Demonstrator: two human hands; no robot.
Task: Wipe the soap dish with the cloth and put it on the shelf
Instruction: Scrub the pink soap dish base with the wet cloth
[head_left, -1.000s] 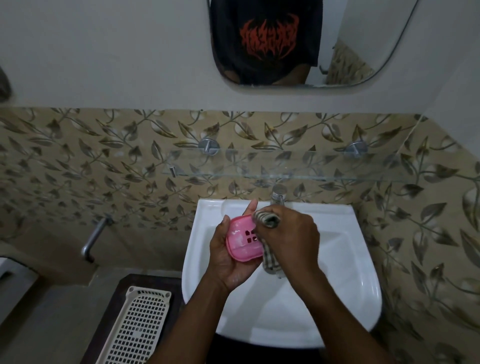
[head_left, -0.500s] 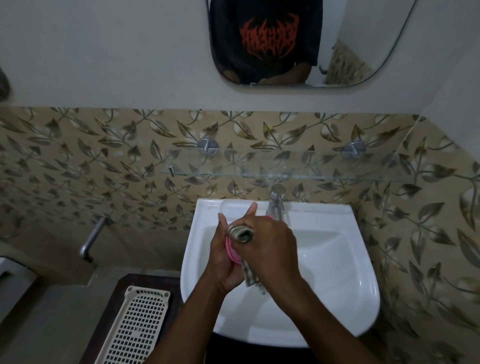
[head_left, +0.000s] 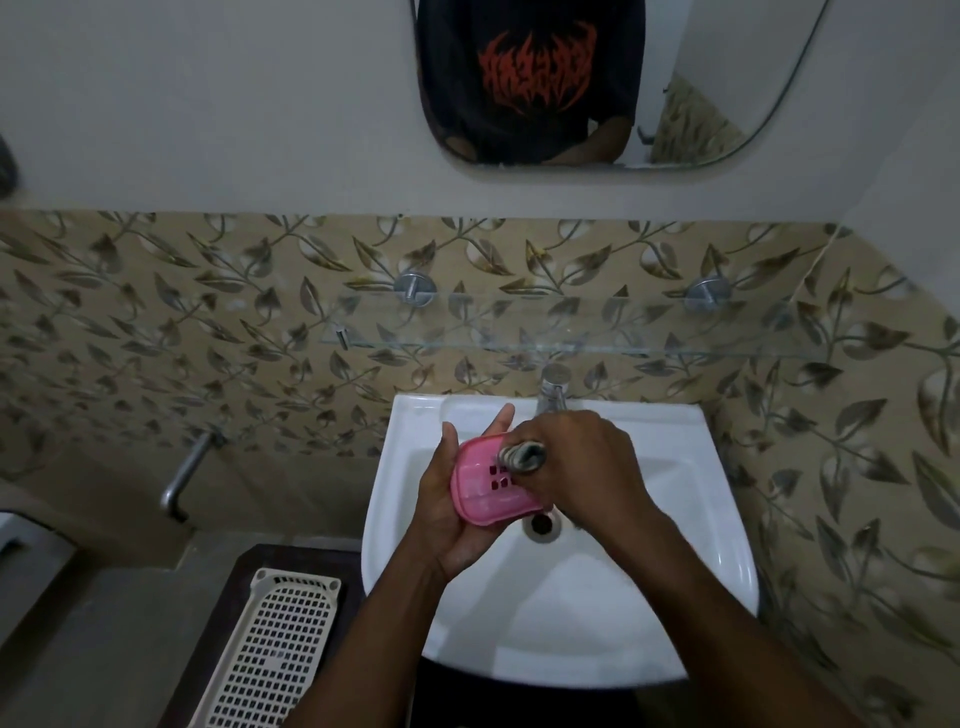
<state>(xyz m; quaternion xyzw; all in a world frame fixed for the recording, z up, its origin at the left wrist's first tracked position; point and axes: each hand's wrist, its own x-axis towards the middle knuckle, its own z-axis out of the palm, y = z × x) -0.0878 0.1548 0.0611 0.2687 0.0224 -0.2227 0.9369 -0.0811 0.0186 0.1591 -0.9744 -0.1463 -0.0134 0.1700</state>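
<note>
While the pink soap dish (head_left: 488, 480) sits at centre frame over the white sink (head_left: 691, 525), it lies cupped in the left hand (head_left: 457, 509), palm up, thumb on its left edge and fingers behind its upper edge. Dish faces up, slightly tilted; a cluster of small square drain holes shows near its right end. Right hand (head_left: 582, 467) is closed around a bunched grey striped cloth (head_left: 522, 454), pressing the wad against the dish's upper right corner, just above the holes. Cloth partly hidden inside the fist; how much hangs below cannot be told. Sink drain (head_left: 541, 525) visible just below the dish, right of the left palm. Chrome tap (head_left: 553, 389) stands at the sink's back rim, directly above the right hand. Glass shelf (head_left: 597, 332) runs across the leaf-patterned tile above the tap, on two round metal mounts; dish is well below it, not on it. Mirror (head_left: 597, 88) at upper centre reflects a dark shirt with a red graphic. Cream perforated basket (head_left: 265, 654) at lower left, on a dark surface beside the sink. Metal wall pipe (head_left: 184, 475) at mid left.
</note>
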